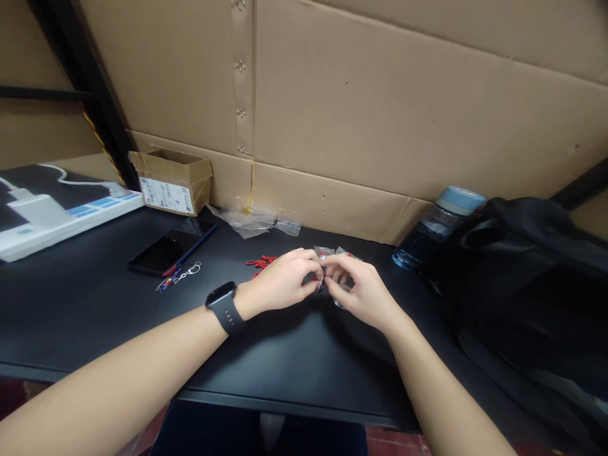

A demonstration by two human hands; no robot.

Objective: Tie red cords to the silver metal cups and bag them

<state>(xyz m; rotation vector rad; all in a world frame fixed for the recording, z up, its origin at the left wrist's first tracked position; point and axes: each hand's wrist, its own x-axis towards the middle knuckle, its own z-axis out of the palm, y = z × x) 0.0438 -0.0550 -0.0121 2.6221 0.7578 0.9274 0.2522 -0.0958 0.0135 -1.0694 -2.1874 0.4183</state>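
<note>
My left hand (300, 277), with a dark watch (223, 297) on its wrist, pinches a small shiny metal piece (322, 283) between thumb and fingers. From the other side, the fingertips of my right hand (360, 286) close on the same piece. Its exact kind is too small to make out. Several red cord loops (261, 261) lie on the table just behind my left hand. Beyond the fingertips are small clear plastic bags (323, 251) with bits of red in them. Something round and shiny under my right hand is mostly hidden.
To the left lie a phone (173, 246), a pen and a beaded keychain (190, 269) with a metal ring. Farther back stand an opened cardboard box (173, 180), a power strip (71, 221) and plastic wrappers (249, 221). A water bottle (434, 228) leans by a black bag (527, 285) at right.
</note>
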